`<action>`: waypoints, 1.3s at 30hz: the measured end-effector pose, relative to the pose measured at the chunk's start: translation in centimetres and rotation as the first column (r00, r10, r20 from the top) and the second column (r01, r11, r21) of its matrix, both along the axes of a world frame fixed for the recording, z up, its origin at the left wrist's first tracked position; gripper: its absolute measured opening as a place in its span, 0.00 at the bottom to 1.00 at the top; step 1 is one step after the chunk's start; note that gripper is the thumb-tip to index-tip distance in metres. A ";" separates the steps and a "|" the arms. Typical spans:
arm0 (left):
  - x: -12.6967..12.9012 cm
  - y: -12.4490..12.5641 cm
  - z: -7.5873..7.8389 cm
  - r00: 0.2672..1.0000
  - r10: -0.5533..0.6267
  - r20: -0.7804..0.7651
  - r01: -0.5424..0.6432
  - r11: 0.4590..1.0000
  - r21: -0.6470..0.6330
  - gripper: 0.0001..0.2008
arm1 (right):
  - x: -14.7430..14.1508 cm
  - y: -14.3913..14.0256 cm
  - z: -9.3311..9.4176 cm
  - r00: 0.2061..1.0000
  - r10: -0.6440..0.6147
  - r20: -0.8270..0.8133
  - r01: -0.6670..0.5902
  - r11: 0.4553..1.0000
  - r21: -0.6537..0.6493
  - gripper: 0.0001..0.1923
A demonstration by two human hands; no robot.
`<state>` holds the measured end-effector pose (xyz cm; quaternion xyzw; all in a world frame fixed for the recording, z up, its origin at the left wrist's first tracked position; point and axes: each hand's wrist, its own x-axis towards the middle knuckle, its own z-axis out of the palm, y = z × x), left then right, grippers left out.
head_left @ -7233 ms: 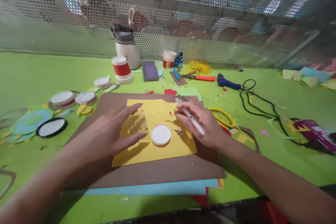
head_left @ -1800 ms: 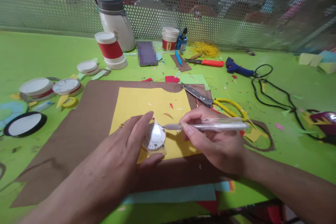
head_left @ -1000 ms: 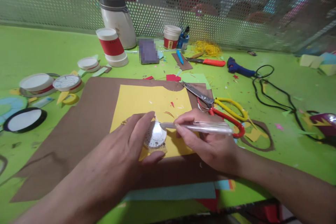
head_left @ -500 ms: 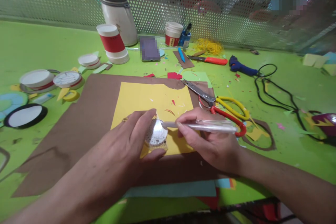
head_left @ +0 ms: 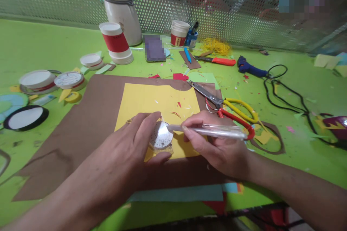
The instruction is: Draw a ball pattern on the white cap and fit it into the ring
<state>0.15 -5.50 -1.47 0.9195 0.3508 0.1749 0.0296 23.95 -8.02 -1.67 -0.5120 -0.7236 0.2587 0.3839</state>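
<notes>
One head-worn camera looks forward and down, close over the green table.

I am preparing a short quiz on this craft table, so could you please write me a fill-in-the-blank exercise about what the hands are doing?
1. The right hand holds a clear ____ whose tip meets the white disc.
2. The left hand presses the small protractor and the disc onto the ____ sheet of paper.
3. That sheet lies on a larger ____ sheet.
4. The scissors beyond the right hand have one yellow handle and one ____ handle.

Missing words: pen; yellow; brown; red
</notes>
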 end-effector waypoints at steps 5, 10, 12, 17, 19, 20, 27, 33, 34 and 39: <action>0.0 0.1 -0.3 1.000 0.006 0.002 -0.006 1.000 -0.023 0.19 | 0.1 0.0 0.1 1.000 0.010 0.021 -0.010 1.000 0.029 0.05; 0.0 0.2 -0.3 1.000 -0.006 0.015 0.007 0.999 -0.053 0.17 | 0.1 0.0 0.1 0.999 0.020 0.031 -0.022 0.999 0.038 0.06; 0.0 0.2 -0.2 1.000 -0.003 0.017 0.004 0.998 -0.060 0.17 | 0.1 0.0 0.1 0.999 0.030 0.024 -0.031 0.999 0.041 0.06; -0.1 0.0 -0.1 1.000 -0.003 0.016 0.004 0.998 -0.065 0.16 | 0.2 0.0 0.2 0.998 0.058 0.023 -0.059 0.998 0.039 0.06; -0.2 0.0 -0.1 1.000 -0.004 0.014 0.005 0.998 -0.065 0.16 | 0.2 -0.1 0.2 0.997 0.068 0.024 -0.069 0.997 0.045 0.06; -0.2 0.1 -0.1 1.000 -0.002 0.012 0.002 0.998 -0.063 0.15 | 0.3 -0.1 0.3 0.997 0.069 0.023 -0.070 0.996 0.050 0.06; -0.2 0.2 -0.1 1.000 0.008 0.003 -0.008 0.997 -0.071 0.15 | 0.2 -0.1 0.6 0.995 0.092 0.024 -0.094 0.991 0.091 0.04; -0.3 0.3 -0.2 1.000 0.003 0.000 -0.003 0.996 -0.090 0.14 | 0.2 0.0 0.7 0.992 0.118 0.044 -0.123 0.981 0.152 0.06; -0.3 0.3 -0.2 1.000 0.005 -0.009 -0.006 0.996 -0.092 0.14 | 0.2 0.0 0.7 0.992 0.120 0.043 -0.125 0.980 0.156 0.05; -0.4 0.2 -0.4 1.000 0.024 -0.018 -0.025 0.997 -0.076 0.13 | 0.2 0.0 0.7 0.991 0.125 0.049 -0.131 0.976 0.171 0.04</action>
